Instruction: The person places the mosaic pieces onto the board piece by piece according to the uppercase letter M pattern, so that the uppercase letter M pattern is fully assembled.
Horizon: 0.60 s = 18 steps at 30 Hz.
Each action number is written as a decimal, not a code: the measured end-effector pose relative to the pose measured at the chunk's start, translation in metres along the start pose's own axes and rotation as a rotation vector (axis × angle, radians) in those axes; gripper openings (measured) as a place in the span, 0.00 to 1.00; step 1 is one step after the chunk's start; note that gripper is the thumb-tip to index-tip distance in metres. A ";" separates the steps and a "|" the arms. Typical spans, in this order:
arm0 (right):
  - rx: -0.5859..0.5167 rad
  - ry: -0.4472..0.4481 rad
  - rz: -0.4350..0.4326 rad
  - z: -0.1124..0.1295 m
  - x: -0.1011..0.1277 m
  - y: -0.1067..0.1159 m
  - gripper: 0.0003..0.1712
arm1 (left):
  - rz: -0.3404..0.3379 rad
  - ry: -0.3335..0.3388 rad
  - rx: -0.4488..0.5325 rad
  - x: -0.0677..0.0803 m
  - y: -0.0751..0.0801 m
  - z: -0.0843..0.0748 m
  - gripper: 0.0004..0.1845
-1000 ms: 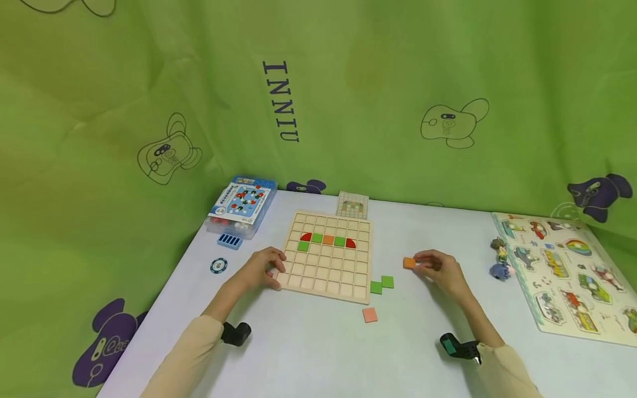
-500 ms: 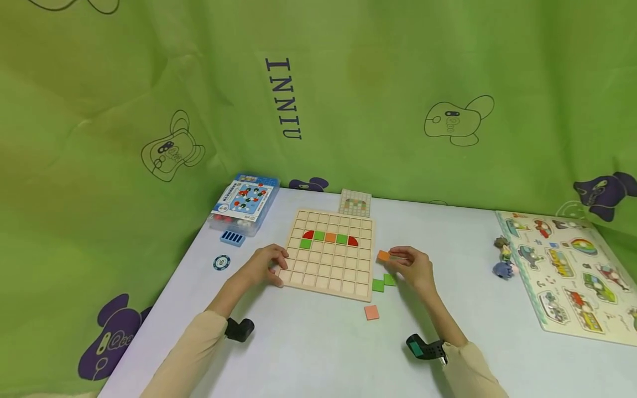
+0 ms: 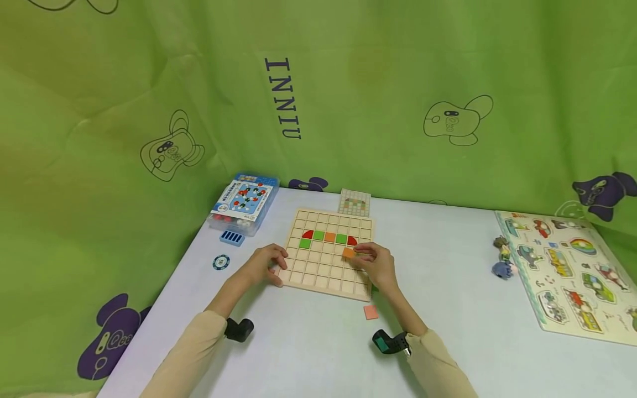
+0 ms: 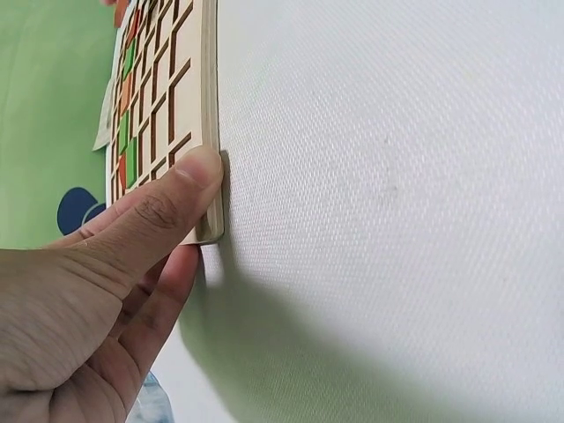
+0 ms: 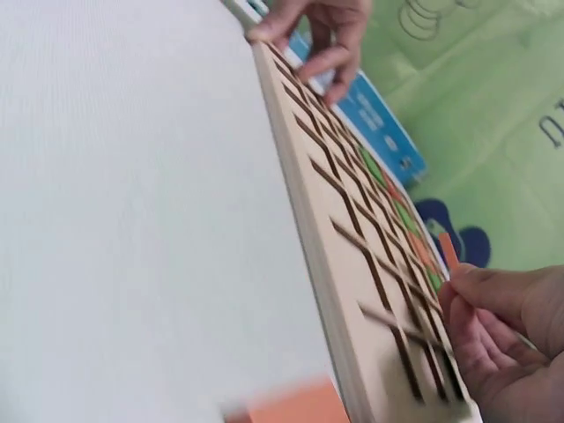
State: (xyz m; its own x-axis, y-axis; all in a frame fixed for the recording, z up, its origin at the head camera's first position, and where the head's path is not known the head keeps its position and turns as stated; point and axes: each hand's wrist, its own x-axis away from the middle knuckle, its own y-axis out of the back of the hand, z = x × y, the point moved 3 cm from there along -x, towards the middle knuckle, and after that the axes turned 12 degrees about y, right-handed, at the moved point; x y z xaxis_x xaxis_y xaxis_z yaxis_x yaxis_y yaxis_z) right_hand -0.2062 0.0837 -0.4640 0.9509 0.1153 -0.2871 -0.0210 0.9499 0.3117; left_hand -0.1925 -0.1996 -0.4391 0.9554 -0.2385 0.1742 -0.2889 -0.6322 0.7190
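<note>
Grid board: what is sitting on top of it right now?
On the grid board: two red half-rounds, three green tiles, one orange tile, plus the orange tile pinched by the right hand, which hides some cells.

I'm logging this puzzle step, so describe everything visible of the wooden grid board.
The wooden grid board is pale and square, and lies flat on the white table. Red, green and orange tiles fill part of its third row. The left hand grips its near left corner; the right hand pinches an orange tile over it.

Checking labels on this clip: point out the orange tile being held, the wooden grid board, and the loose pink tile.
orange tile (image 3: 348, 252), head view, its top face.
wooden grid board (image 3: 318, 273), head view, bare lower cells.
pink tile (image 3: 370, 312), head view, its centre.
</note>
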 end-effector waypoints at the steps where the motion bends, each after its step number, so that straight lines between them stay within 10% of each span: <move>1: -0.007 0.004 -0.004 0.001 -0.001 -0.005 0.16 | 0.000 0.000 0.001 0.000 0.000 0.000 0.15; 18: -0.042 0.183 0.087 0.028 -0.016 -0.083 0.12 | -0.005 -0.061 0.005 0.000 0.000 0.003 0.15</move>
State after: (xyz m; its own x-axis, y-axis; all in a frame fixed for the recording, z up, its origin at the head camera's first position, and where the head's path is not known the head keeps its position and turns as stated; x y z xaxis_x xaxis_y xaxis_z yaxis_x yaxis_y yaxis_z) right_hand -0.2109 -0.0053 -0.4605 0.8730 0.2444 -0.4220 -0.1167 0.9449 0.3059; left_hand -0.1928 -0.2017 -0.4407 0.9512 -0.2802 0.1292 -0.2850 -0.6373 0.7160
